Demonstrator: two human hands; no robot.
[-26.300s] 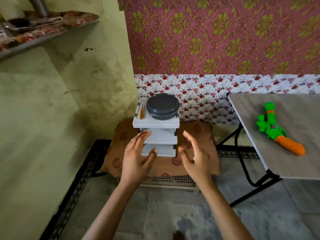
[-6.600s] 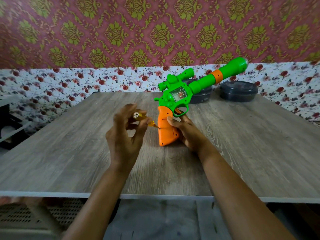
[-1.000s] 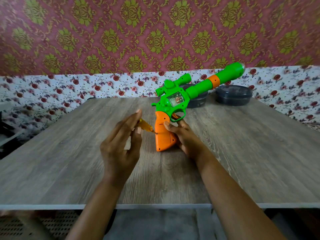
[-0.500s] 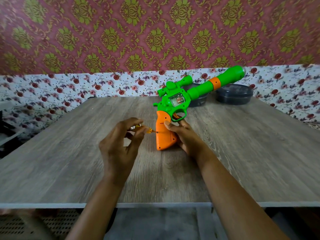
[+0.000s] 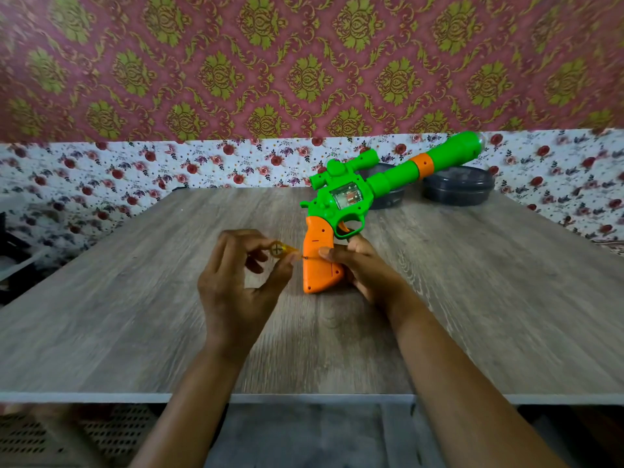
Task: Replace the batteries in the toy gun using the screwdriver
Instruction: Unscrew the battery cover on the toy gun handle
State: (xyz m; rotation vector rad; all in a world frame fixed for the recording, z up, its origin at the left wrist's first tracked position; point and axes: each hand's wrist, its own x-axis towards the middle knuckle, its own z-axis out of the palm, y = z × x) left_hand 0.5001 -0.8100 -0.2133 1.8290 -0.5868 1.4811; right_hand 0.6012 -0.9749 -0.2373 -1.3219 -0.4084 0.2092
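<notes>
The toy gun (image 5: 351, 201) has a green body and an orange grip. It stands on its grip on the wooden table (image 5: 135, 298), barrel pointing up to the right. My right hand (image 5: 364, 268) clasps the grip from the right, thumb across its front. My left hand (image 5: 236, 282) pinches a small yellow screwdriver (image 5: 282, 248) between thumb and fingers. The screwdriver lies level, its tip against the left face of the orange grip.
Two dark round lidded containers (image 5: 457, 185) sit at the table's far edge behind the gun barrel. Patterned wall cloth rises right behind the table. The table's near edge runs across the lower view, with floor below it.
My left fingers have curled round the screwdriver handle and shifted on it, as in a twist. The gun and my right hand have stayed where they were.
</notes>
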